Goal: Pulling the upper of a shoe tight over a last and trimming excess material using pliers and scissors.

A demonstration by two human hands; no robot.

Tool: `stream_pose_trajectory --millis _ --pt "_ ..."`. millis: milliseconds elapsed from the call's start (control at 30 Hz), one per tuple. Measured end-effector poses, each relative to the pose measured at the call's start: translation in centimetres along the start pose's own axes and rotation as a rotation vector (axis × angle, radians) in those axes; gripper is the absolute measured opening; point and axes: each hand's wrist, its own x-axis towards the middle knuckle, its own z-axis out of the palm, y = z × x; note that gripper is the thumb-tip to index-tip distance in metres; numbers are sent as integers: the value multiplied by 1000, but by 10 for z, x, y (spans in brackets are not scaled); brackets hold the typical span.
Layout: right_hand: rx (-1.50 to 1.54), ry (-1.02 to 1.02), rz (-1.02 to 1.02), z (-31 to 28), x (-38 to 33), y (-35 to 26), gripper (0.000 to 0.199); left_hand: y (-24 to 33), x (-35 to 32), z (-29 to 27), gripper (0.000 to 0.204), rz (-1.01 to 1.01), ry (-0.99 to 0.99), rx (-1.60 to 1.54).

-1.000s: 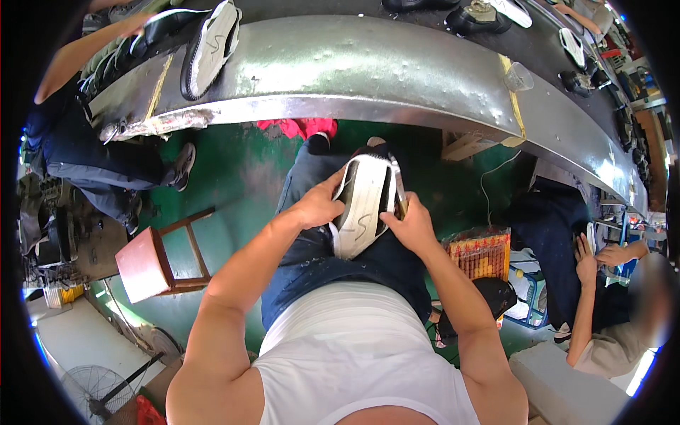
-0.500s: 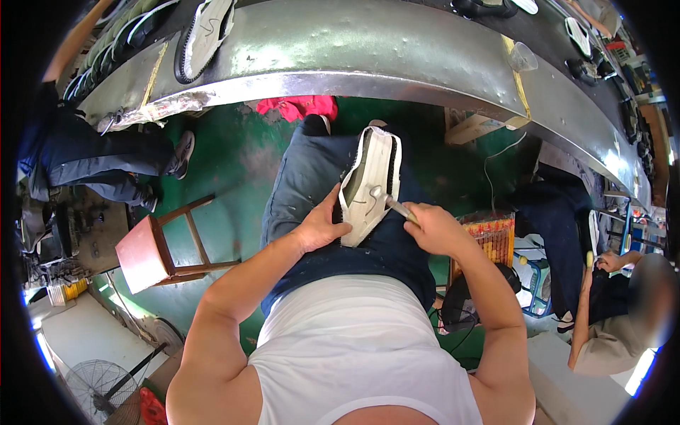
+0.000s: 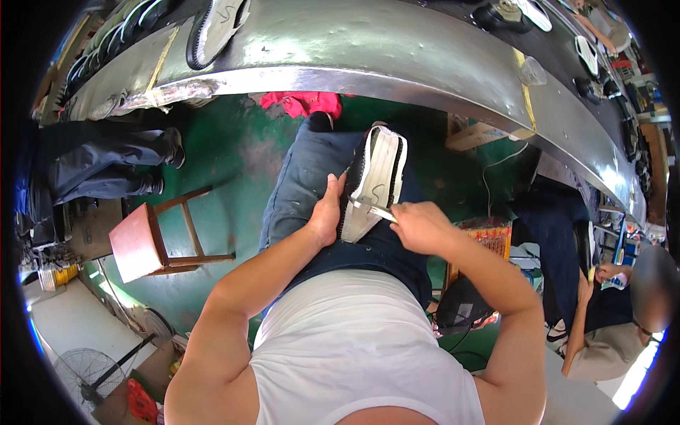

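A shoe (image 3: 375, 177) lies on my lap with its pale underside turned up and its dark side to the left. A curved dark mark runs across that underside. My left hand (image 3: 329, 214) grips the shoe's left edge near its lower end, with the thumb pointing up along the side. In my closed right hand (image 3: 421, 227) is the handle of a small hammer (image 3: 379, 210). Its metal head is over the left part of the underside, just below the mark; whether it touches the surface I cannot tell.
A metal-sided conveyor bench (image 3: 368, 46) curves across the far side, carrying several shoes, one a pale-soled shoe (image 3: 216, 32). To the left stands a wooden stool (image 3: 145, 241); a fan (image 3: 95, 379) is lower left. One person (image 3: 106, 156) stands left; another (image 3: 602, 340) sits right.
The hammer head has moved left and slightly down across the underside. The shoe has tilted, showing more of its dark left side, and my left hand has shifted up along its edge.
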Motion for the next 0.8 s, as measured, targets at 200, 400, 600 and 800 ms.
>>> stream_pose_trajectory --millis 200,400,600,800 --pt "146 202 36 15 -12 -15 30 -32 26 -19 57 390 254 538" --pt "3 251 58 -13 -2 7 38 -16 17 -10 49 602 230 973" --pt "-39 249 181 -17 20 28 19 0 18 -6 55 785 43 1310" --pt "126 435 203 25 20 45 20 20 11 11 57 642 -46 1447"
